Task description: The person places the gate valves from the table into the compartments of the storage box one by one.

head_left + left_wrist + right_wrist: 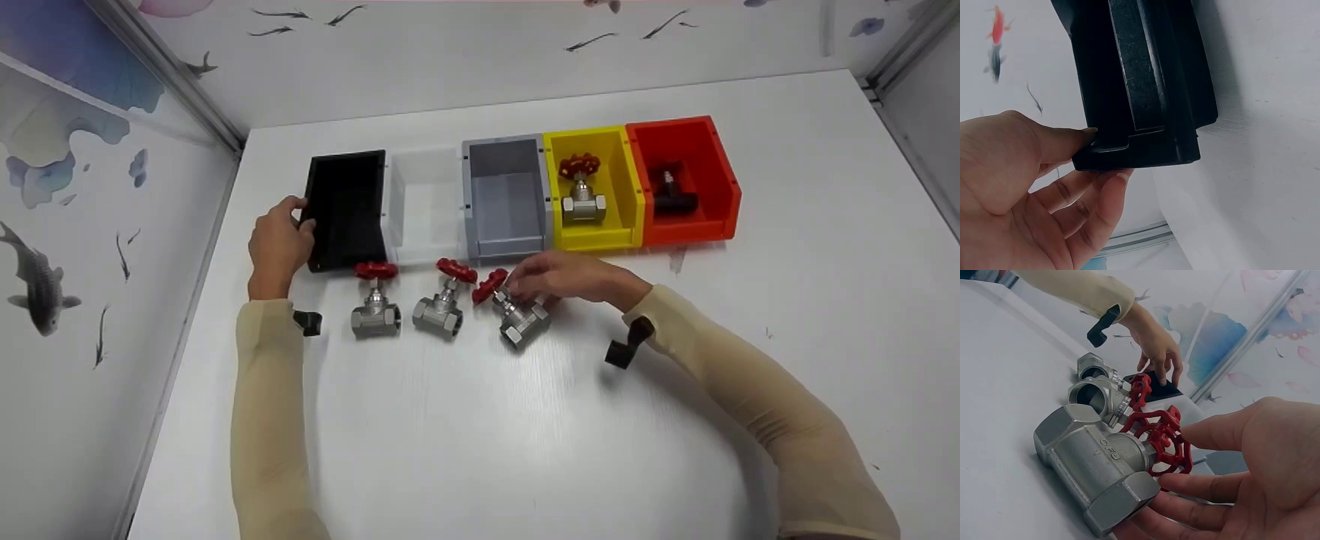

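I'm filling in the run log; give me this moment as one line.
left hand: grips black bin; right hand: at rightmost loose valve, grip unclear; table: two more valves; yellow bin: one valve

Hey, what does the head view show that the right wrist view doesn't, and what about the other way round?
Only the head view shows the yellow bin with a handwheel valve inside, and the red bin holding a dark fitting.

Only the right wrist view makes out the raised lettering on the front valve.

Both show that valve by the right hand, two more red-wheeled valves beside it, and the left hand at the black bin.
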`<state>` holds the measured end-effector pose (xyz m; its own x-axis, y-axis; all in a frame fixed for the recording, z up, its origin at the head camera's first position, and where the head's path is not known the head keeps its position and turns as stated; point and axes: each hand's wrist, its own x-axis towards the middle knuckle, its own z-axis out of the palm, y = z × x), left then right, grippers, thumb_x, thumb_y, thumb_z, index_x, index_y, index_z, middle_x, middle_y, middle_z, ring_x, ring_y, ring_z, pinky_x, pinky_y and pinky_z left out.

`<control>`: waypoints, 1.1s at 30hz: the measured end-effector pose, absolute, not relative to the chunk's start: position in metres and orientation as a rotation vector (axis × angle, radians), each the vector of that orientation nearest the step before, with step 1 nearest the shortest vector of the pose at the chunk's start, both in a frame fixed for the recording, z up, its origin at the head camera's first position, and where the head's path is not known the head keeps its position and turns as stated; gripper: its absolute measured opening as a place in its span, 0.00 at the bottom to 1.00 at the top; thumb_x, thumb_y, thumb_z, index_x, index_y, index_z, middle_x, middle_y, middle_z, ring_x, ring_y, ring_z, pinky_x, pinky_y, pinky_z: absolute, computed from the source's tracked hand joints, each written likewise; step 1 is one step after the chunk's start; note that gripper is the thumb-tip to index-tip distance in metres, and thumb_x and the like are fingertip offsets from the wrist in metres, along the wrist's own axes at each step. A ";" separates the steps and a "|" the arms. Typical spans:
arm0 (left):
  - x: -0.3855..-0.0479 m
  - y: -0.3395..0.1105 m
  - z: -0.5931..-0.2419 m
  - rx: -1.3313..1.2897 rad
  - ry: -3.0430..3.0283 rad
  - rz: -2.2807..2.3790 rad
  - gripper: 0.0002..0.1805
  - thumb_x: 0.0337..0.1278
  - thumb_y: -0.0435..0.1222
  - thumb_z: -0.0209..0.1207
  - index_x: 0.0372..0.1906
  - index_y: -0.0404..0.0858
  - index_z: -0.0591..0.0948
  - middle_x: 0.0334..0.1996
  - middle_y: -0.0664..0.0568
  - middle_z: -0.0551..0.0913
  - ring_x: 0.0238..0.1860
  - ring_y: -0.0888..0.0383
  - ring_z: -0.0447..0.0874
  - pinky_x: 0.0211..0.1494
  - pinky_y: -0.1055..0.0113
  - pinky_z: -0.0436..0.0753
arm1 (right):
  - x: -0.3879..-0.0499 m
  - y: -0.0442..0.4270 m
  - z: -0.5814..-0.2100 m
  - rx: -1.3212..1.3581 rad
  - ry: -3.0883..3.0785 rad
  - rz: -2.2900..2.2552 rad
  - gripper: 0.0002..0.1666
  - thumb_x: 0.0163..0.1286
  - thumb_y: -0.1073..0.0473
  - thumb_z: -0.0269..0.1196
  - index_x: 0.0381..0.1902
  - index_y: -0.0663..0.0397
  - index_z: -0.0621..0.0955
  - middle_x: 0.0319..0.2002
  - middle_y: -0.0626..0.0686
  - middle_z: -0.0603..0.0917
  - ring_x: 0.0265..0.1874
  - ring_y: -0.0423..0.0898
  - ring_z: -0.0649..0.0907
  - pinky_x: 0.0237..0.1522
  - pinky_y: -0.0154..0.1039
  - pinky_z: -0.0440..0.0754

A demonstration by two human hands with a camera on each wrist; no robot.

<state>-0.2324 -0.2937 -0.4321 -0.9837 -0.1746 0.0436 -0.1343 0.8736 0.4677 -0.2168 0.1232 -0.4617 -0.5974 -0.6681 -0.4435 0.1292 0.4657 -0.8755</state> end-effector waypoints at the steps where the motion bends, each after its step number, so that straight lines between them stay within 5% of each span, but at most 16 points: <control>1: -0.233 -0.294 -0.432 0.244 -2.957 -0.730 0.21 0.71 0.34 0.54 0.65 0.35 0.74 0.41 0.35 0.85 0.36 0.41 0.84 0.40 0.48 0.78 | -0.217 0.123 -0.462 -0.444 1.890 -1.217 0.19 0.73 0.54 0.58 0.57 0.57 0.80 0.50 0.56 0.84 0.48 0.50 0.81 0.48 0.44 0.80; 21: -0.233 -0.294 -0.433 0.269 -2.958 -0.751 0.21 0.71 0.34 0.54 0.65 0.36 0.74 0.42 0.35 0.85 0.37 0.41 0.84 0.42 0.47 0.78 | -0.213 0.109 -0.469 -0.482 2.026 -1.115 0.19 0.70 0.50 0.62 0.54 0.53 0.84 0.40 0.51 0.83 0.36 0.45 0.76 0.39 0.38 0.74; 33: -0.233 -0.294 -0.433 0.270 -2.951 -0.744 0.20 0.71 0.35 0.54 0.65 0.36 0.75 0.40 0.36 0.86 0.35 0.42 0.83 0.39 0.49 0.77 | -0.206 0.098 -0.469 -0.414 1.972 -1.102 0.12 0.66 0.54 0.66 0.41 0.56 0.84 0.32 0.48 0.82 0.33 0.43 0.76 0.37 0.38 0.72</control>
